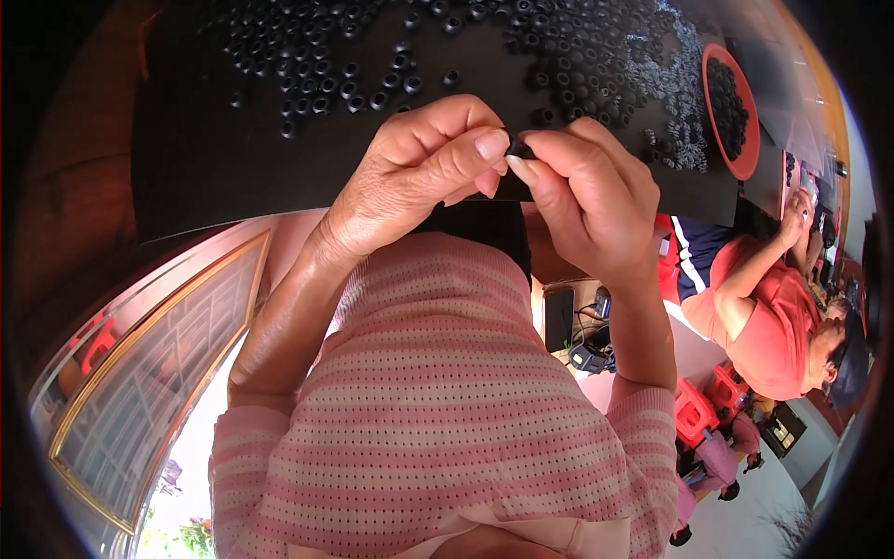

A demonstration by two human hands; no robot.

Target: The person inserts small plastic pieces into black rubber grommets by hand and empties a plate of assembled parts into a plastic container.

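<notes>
Over the near edge of the black table (214, 163), my left hand (391, 177) and my right hand (596, 191) meet, thumbs and forefingers pinched together. Between the fingertips is a small black ring-like piece (520, 149), mostly hidden by them. Many similar black hollow pieces (321, 84) lie loose beyond my left hand. Another spread of black pieces (573, 79) lies beyond my right hand. Beside that spread, small shiny coiled-looking parts (687, 116) are scattered; their exact kind is too small to tell.
An orange-red bowl (749, 149) full of black pieces stands at the table's right. Farther right, another person (768, 312) in a coral top works with their hands at a surface. Red stools (694, 410) and more people are behind. A gold-framed glass panel (158, 373) is at my left.
</notes>
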